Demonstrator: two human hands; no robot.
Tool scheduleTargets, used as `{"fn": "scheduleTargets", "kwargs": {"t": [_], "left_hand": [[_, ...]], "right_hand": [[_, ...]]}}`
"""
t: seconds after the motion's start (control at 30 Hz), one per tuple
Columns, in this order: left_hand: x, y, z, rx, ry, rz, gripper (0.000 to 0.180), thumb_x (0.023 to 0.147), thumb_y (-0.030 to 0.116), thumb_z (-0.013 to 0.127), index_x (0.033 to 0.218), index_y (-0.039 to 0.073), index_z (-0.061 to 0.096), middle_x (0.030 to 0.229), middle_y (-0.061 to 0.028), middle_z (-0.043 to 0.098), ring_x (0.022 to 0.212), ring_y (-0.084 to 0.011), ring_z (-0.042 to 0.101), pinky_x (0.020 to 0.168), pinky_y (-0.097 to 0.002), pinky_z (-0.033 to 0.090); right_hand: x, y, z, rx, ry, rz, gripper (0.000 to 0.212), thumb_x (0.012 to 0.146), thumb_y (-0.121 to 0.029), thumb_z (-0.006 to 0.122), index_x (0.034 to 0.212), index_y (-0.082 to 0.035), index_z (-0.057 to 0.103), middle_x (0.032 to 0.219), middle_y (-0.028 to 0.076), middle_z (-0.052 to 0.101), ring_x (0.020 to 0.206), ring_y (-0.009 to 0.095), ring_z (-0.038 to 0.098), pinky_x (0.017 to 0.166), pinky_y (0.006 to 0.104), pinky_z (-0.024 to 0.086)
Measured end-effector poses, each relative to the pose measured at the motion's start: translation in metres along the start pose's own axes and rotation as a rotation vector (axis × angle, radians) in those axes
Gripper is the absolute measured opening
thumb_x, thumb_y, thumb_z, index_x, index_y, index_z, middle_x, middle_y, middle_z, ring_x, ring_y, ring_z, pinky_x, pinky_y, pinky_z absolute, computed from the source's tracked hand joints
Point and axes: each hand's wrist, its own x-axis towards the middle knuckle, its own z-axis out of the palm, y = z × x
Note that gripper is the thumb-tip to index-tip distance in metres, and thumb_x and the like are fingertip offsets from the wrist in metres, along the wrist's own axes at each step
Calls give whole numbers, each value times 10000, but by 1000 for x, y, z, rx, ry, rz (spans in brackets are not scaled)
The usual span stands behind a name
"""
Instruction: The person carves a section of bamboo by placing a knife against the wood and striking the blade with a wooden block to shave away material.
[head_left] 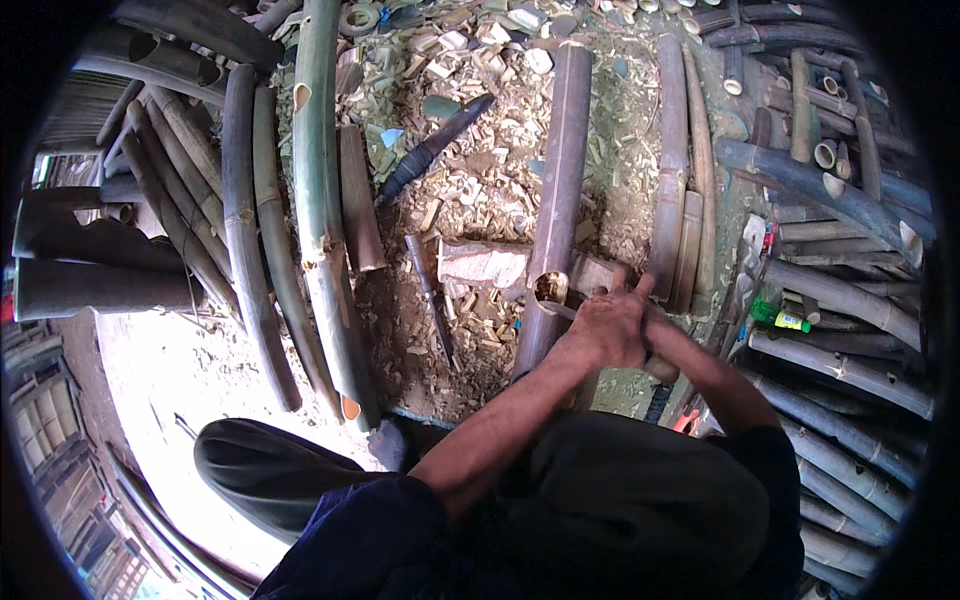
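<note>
A dark bamboo pole (562, 150) lies lengthwise in front of me, with a notch (551, 287) cut in its near part. At the notch is a narrow, flat metal blade (562, 311); it runs under my hands, so the tool's exact kind is hidden. My left hand (603, 330) is closed around this bladed tool, its back toward me. Against it, my right hand (643, 298) is bent in from the right, its grip partly covered. A short wood block (484, 264) lies crosswise beside the pole.
Left of the block lies a chisel-like tool (428, 295); beyond is a dark-wrapped tool (435, 150). Wood chips (490, 120) cover the ground. A green bamboo pole (318, 200) lies left, stacked bamboo (850, 360) right, near a green bottle (780, 316).
</note>
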Motion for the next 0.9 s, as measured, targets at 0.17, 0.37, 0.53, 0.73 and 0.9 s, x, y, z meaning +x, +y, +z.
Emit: {"fn": "scheduleTargets", "kwargs": {"t": [0.17, 0.37, 0.53, 0.73, 0.9], "left_hand": [[-6, -20, -20, 176, -410, 181, 923, 599, 148, 804, 1465, 98, 490, 1363, -232, 534, 1232, -425, 605, 1028, -452, 523], [-16, -31, 15, -31, 202, 139, 905, 606, 127, 817, 1443, 78, 477, 1336, -224, 545, 1243, -431, 576, 1054, -469, 491], [-27, -12, 15, -95, 246, 119, 931, 594, 129, 825, 1456, 116, 474, 1377, -230, 496, 1250, -443, 549, 1080, -488, 470], [-34, -44, -15, -15, -79, 320, 814, 523, 102, 802, 1310, 96, 593, 1283, -229, 568, 1209, -430, 568, 985, -490, 501], [-93, -10, 0, -63, 498, 214, 960, 681, 59, 778, 1540, 122, 355, 1525, -280, 320, 1421, -499, 328, 1174, -544, 334]], "right_hand": [[30, 44, 79, 164, 196, 216, 463, 821, -131, 771, 1258, -99, 623, 1253, 133, 647, 1221, 221, 608, 963, 402, 548], [18, -3, 18, -148, 84, -165, 529, 837, -204, 753, 1324, -122, 563, 1255, 121, 603, 1188, 238, 594, 989, 379, 517], [5, -24, 6, -403, 101, -168, 529, 869, -312, 721, 1327, -107, 551, 1232, 129, 592, 1210, 231, 558, 965, 371, 497], [8, -21, 81, 4, 357, -179, 432, 934, -349, 683, 1220, -28, 631, 1172, 152, 649, 1136, 231, 619, 895, 386, 514], [-16, -40, 63, 236, 178, -125, 427, 969, -364, 660, 1218, -18, 634, 1061, 143, 689, 1038, 239, 663, 877, 390, 516]]}}
